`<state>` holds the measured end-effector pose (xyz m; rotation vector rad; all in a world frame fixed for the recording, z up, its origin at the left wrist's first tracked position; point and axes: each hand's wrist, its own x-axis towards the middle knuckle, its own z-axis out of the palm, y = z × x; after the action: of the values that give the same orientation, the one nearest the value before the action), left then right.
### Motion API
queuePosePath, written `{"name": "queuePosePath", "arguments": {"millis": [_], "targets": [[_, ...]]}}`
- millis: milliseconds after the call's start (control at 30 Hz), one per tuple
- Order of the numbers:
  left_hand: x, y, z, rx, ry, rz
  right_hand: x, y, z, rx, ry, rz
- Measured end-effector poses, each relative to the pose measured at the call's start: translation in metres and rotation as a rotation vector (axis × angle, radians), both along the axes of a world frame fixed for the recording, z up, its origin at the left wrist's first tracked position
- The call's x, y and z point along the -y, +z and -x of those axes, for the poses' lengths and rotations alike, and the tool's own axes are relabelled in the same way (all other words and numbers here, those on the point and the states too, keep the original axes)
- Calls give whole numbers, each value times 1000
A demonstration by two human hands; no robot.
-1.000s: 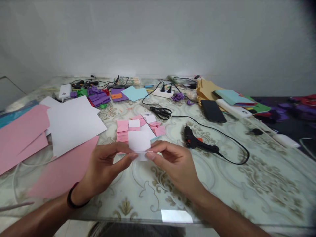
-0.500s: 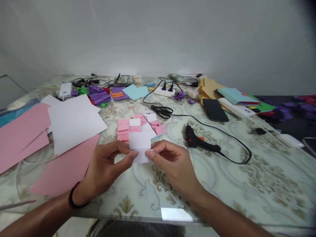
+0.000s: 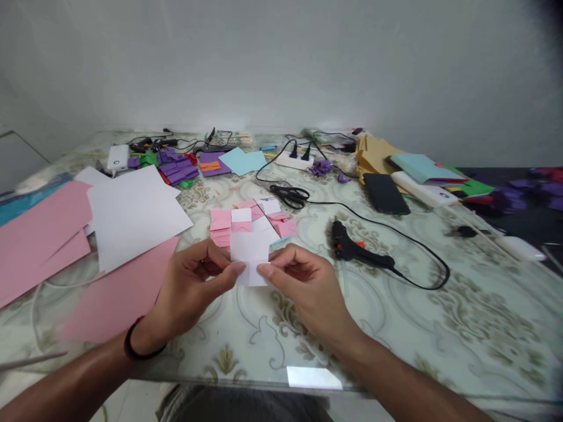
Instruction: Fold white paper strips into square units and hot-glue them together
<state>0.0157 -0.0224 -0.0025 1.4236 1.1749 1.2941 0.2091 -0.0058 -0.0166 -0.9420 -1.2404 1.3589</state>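
Note:
Between my two hands is a small white piece of paper (image 3: 250,249) with a crease across it. My left hand (image 3: 193,287) pinches its left edge between thumb and fingers. On the opposite edge, my right hand (image 3: 303,281) pinches it the same way, thumb on top. The paper is held above the table, its lower part bent along the crease. Just beyond lie several small folded pink papers (image 3: 220,220) and a pink-and-white folded piece (image 3: 241,215). The fingertips behind the paper are hidden.
A black hot glue gun (image 3: 358,246) with its cord lies to the right, near black-handled scissors (image 3: 290,196) and a dark phone (image 3: 386,193). White sheets (image 3: 136,217) and pink sheets (image 3: 118,293) spread over the left. A power strip (image 3: 294,160) and purple paper strips (image 3: 178,170) are at the back.
Both hands keep their pinch on the white paper. It has shifted very slightly upward in view, and its upper part looks tilted a bit flatter. The rest of the table looks the same.

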Motion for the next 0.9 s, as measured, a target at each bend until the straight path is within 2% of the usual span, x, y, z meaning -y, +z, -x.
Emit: {"name": "queuePosePath", "arguments": {"millis": [267,500,667,833,900], "targets": [[-3,0,-2,75,-12,6,-2,-4,0,46,-14,-10],[-3,3,-3,102,-20,120,-3,-3,1,91,-53,-51],[-5,2,-1,111,-57,236,-4,-4,2,20,-72,-60],[-9,-5,6,54,-129,305,-4,-5,1,41,-47,-75],[-9,-7,7,8,-110,297,-4,-6,1,39,-41,-90]]}}
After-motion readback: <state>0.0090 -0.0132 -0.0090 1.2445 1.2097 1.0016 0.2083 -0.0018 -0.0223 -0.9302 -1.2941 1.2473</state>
